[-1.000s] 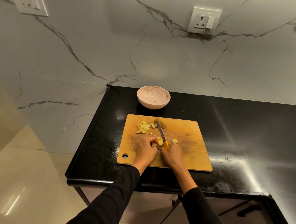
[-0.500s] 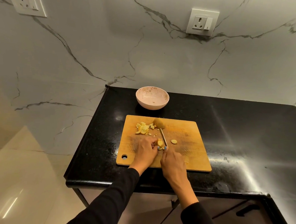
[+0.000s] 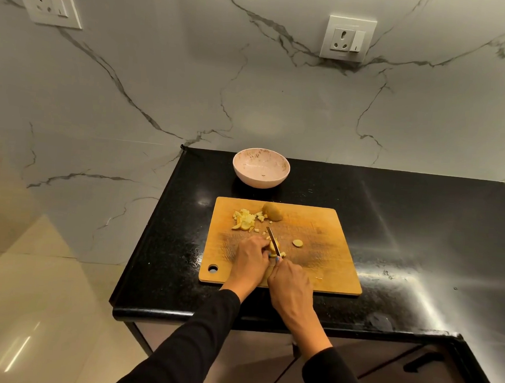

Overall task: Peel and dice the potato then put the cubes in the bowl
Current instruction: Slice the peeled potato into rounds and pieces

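Wet-yellow potato piece (image 3: 272,246), likely slippery, pinned by left hand (image 3: 251,258); knife (image 3: 272,240) gripped in right hand (image 3: 291,286).

Long black sleeves (image 3: 201,346) on both arms (hands bare, no gloves)

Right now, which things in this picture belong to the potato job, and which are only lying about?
Belongs to the job:
knife
potato piece being cut
diced pile
potato chunk
loose slice
cutting board
bowl
left hand
right hand

Only there:
wall sockets
counter
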